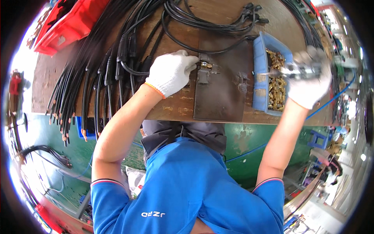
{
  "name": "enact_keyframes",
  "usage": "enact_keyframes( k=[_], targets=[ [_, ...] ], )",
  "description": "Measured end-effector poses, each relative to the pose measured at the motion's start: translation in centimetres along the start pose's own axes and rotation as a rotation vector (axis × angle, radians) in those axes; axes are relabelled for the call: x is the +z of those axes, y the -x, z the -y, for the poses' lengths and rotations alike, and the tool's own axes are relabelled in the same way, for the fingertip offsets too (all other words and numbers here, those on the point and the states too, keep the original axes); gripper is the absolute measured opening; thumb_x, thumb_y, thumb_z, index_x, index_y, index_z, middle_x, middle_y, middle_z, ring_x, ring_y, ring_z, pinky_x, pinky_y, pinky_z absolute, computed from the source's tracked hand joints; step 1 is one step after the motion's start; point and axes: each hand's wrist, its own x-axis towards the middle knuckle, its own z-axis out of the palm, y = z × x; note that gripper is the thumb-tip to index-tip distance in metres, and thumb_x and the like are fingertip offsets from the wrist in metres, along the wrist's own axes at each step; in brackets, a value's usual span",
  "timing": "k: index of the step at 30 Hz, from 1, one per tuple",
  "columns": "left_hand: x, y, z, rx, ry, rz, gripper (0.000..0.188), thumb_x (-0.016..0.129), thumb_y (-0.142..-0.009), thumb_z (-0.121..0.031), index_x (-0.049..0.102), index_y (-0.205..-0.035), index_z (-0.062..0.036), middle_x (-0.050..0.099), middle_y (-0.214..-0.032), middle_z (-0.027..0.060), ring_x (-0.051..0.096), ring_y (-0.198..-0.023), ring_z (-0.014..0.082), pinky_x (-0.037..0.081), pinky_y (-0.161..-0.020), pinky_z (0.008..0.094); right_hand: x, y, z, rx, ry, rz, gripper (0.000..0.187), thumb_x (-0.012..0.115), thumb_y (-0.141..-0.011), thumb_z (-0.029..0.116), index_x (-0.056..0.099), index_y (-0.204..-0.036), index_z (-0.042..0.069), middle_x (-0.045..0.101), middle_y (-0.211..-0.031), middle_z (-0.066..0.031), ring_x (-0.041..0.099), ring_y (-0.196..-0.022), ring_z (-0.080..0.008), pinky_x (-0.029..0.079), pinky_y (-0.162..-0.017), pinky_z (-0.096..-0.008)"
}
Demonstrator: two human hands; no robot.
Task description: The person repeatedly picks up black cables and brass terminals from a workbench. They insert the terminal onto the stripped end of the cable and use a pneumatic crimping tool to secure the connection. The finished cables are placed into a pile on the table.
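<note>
My left hand (171, 73), in a white knit glove, has its fingers closed beside a small brass fitting (205, 65). A black cable (135, 72) runs in under this glove; the grip itself is hidden. The fitting sits in a small metal holder on a dark flat plate (222, 99). My right hand (309, 84), also gloved and smeared by motion, is closed around a silver power screwdriver (298, 71). Its thin bit points left over the blue bin (260, 91), which holds many brass fittings (277, 87).
Bundles of black cables (109, 72) cover the left of the brown table (173, 111), some ends hanging over its front edge. A red bin (66, 35) stands at the far left. More cables (218, 25) lie at the back. A blue hose (331, 102) trails at the right.
</note>
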Motion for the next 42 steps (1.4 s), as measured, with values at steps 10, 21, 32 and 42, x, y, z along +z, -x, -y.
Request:
enact_keyframes(
  k=[10, 21, 32, 42],
  targets=[
    [-0.7, -0.1, -0.4, -0.044, 0.012, 0.053, 0.026, 0.070, -0.098, -0.022, 0.078, -0.122, -0.0157, 0.069, -0.095, 0.0158, 0.071, -0.088, 0.0391, 0.057, -0.078, 0.0482, 5.8, 0.7, -13.8, 0.067, 0.007, 0.227, 0.025, 0.065, -0.095, 0.002, 0.067, -0.120, 0.004, 0.075, -0.110, -0.0180, 0.075, -0.089, -0.0279, 0.064, -0.078, -0.0466],
    [-0.5, 0.0, -0.3, -0.038, -0.001, 0.062, 0.025, 0.069, -0.099, -0.021, 0.078, -0.121, -0.0157, 0.070, -0.096, 0.0159, 0.072, -0.090, 0.0377, 0.057, -0.079, 0.0471, 7.4, 1.2, -14.7, 0.166, -0.114, 0.212, 0.031, 0.077, -0.088, 0.000, 0.063, -0.115, 0.007, 0.071, -0.104, -0.0149, 0.073, -0.083, -0.0238, 0.062, -0.071, -0.0390],
    [-0.4, -0.2, -0.1, -0.008, -0.035, 0.057, 0.024, 0.069, -0.098, -0.020, 0.078, -0.120, -0.0170, 0.070, -0.096, 0.0155, 0.072, -0.089, 0.0383, 0.057, -0.076, 0.0476, 6.9, -1.1, -13.8, 0.270, 0.307, 0.741, 0.036, 0.074, -0.082, -0.011, 0.067, -0.113, 0.004, 0.074, -0.105, -0.0132, 0.075, -0.092, -0.0219, 0.064, -0.081, -0.0366],
    [-0.3, -0.3, -0.5, -0.043, -0.043, 0.075, 0.022, 0.070, -0.096, -0.016, 0.078, -0.116, -0.0142, 0.072, -0.100, 0.0149, 0.073, -0.091, 0.0391, 0.059, -0.079, 0.0477, 7.3, 1.5, -17.9, 0.156, -0.024, 0.351, 0.031, 0.078, -0.077, -0.012, 0.064, -0.100, 0.002, 0.070, -0.091, -0.0128, 0.070, -0.076, -0.0221, 0.058, -0.065, -0.0344]
  ],
)
